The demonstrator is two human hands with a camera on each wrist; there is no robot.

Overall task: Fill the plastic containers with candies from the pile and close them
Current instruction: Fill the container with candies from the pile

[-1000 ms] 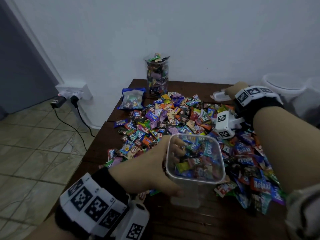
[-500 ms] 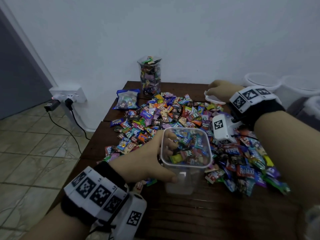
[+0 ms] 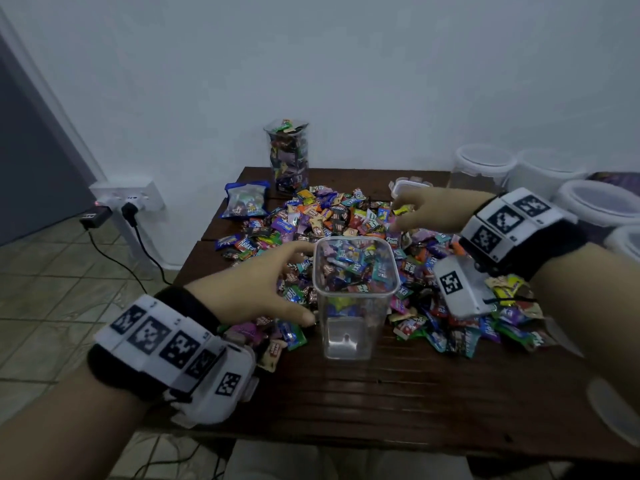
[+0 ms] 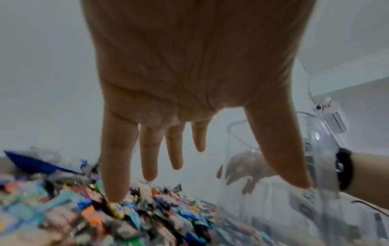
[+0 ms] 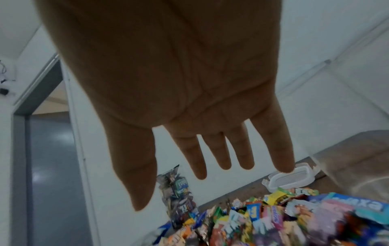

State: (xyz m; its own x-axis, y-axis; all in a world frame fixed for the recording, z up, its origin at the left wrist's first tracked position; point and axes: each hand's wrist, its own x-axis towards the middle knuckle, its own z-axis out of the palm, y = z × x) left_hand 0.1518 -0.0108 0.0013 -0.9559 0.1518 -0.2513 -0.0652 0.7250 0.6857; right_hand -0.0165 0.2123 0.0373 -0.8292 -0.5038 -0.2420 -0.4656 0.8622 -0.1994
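Hands (image 3: 256, 289) (image 3: 429, 209) hover open beside container (image 3: 353, 327).

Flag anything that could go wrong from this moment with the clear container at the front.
1. The tall clear square plastic container stands upright, and the left hand only rests open beside it, so a bump could tip it.
2. The right hand is open over the pile of wrapped candies, near the white lid; sweeping could push candies off the table.

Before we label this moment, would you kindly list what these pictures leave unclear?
- Head view: right hand fingertips, hidden behind its knuckles.
- Left wrist view: colourful wrapped candy pile, blurred.
- Head view: clear square plastic container, fill level muddled by candies showing through its walls.
- Right wrist view: white plastic lid, part-covered by a fingertip.
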